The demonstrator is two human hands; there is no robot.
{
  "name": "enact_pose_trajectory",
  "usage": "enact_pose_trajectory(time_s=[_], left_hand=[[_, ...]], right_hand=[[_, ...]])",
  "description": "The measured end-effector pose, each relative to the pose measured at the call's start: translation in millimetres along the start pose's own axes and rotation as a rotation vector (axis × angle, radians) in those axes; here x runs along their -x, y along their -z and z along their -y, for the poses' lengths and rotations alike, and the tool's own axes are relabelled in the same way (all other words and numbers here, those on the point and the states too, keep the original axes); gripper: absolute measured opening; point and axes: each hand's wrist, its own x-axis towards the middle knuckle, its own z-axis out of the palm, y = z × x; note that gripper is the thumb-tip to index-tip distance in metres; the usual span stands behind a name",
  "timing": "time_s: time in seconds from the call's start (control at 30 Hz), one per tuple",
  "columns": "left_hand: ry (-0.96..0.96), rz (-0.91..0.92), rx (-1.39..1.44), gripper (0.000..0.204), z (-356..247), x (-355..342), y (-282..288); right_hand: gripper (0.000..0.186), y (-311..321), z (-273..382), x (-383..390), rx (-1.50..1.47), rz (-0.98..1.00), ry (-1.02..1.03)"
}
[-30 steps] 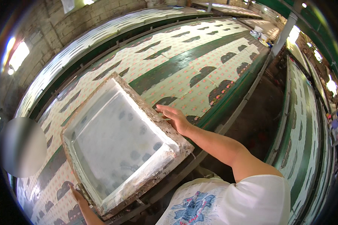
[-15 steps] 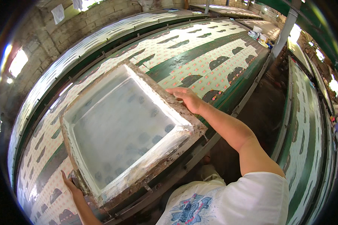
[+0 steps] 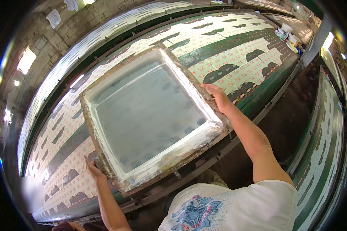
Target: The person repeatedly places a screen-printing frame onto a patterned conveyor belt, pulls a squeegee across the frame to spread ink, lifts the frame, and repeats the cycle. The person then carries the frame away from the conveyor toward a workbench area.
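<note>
A large square screen-printing frame lies between my hands over the long table, its wood worn and smeared with white. Pale translucent mesh fills it, with faint dark spots showing. My right hand grips the right side bar, the fingers toward its far part. At the left side bar, near the close corner, my left hand holds on, partly hidden by the wood. Whether the frame touches the table or hangs just above it, I cannot tell. Beneath and around it are cream fabric pieces with small pink flowers and dark cut-out shapes.
The green table has a metal rail along its near edge. Similar tables stand left and right. A post rises by the far right end, near a white bucket. Another person's dark red sleeve shows at lower left.
The frame and both hands sit further right and higher in the picture, partly because the view has shifted. A blurred whitish shape and a dark red sleeve have appeared at lower left.
</note>
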Motion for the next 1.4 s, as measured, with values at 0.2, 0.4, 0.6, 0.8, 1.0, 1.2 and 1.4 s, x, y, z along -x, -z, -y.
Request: enact_pose_trajectory(time_s=[0.2,0.4,0.6,0.8,1.0,1.2,1.4], left_hand=[[0.069,0.163,0.104,0.091,55.5,6.0,30.8],[0.077,0.155,0.106,0.081,62.6,50.5,4.1],[-0.06,0.063,0.075,0.057,49.8,87.8,-19.0],[-0.135,0.164,-0.018,0.063,37.3,47.6,34.6],[-0.133,0.116,-0.23,0.071,40.0,43.9,41.4],[-0.071,0.136,-0.307,0.077,36.1,34.1,44.8],[-0.115,0.119,-0.682,0.084,40.0,27.0,62.5]], right_hand=[[0.052,26.7,-13.4,15.4,-0.059,-0.04,-0.018],[0.063,63.2,-15.1,31.5,-0.079,-0.055,-0.005],[0.069,91.6,-16.3,34.4,-0.099,-0.033,-0.014],[0.063,31.9,-20.3,49.5,-0.062,-0.049,-0.065],[0.042,-16.1,2.0,84.3,0.9,-0.078,0.318],[0.027,-125.6,-0.8,194.2,0.881,0.543,0.566],[0.043,-199.1,-13.9,248.4,1.116,0.704,0.676]])
